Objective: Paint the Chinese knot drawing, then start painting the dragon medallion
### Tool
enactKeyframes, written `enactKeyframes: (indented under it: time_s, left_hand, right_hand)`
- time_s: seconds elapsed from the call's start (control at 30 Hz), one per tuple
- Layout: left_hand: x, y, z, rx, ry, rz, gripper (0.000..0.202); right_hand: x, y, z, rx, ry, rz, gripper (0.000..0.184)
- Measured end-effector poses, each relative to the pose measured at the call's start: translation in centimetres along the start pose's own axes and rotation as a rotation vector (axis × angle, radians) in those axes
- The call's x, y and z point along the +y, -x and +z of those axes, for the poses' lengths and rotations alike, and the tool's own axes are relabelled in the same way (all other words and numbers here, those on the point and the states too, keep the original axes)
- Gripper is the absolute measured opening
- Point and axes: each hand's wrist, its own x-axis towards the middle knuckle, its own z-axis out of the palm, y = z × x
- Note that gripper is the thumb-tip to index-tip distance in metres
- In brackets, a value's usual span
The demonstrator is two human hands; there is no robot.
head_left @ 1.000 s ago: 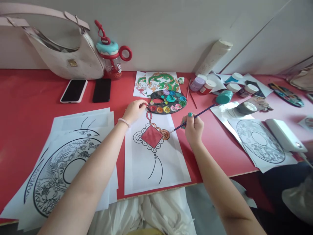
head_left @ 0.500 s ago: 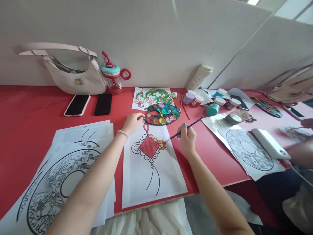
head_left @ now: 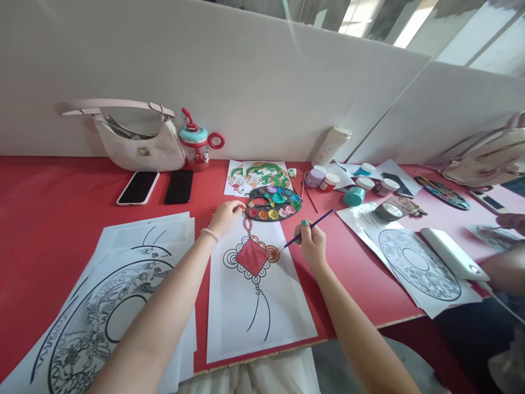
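Observation:
A white sheet (head_left: 254, 306) with a knot ornament drawing lies in front of me on the red table (head_left: 53, 230); its diamond (head_left: 251, 256) is painted red. My right hand (head_left: 311, 243) pinches a thin blue paintbrush (head_left: 314, 225), whose tip touches the orange swirl to the right of the diamond. My left hand (head_left: 225, 216) rests with curled fingers on the sheet's top edge, beside a dark paint palette (head_left: 274, 202) holding several colours.
Stacked line-art sheets (head_left: 110, 295) lie at the left. Two phones (head_left: 158, 187), a pale handbag (head_left: 139, 142) and a drink bottle (head_left: 197, 143) stand at the back. Paint jars (head_left: 328, 180) and more drawings (head_left: 418, 265) lie at the right, where another person's arm (head_left: 504, 268) works.
The view has tilted upward, showing more of the wall. My hands and the brush stay in place on the drawing.

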Motion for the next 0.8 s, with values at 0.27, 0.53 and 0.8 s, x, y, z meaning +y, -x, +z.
enactKeyframes:
  time_s: [0.27, 0.53, 0.8]
  left_hand:
    - [0.1, -0.1, -0.1, -0.013, 0.027, -0.019, 0.023]
    - [0.1, 0.0, -0.1, 0.003, 0.024, -0.001, 0.023]
    - [0.2, 0.0, -0.2, 0.0, 0.029, -0.009, 0.021]
  right_hand:
    - [0.2, -0.5, 0.2, 0.056, -0.037, -0.085, 0.038]
    - [1.1, -0.7, 1.4, -0.093, 0.083, -0.138, 0.036]
    - [1.5, -0.9, 1.1, -0.116, 0.28, -0.261, 0.035]
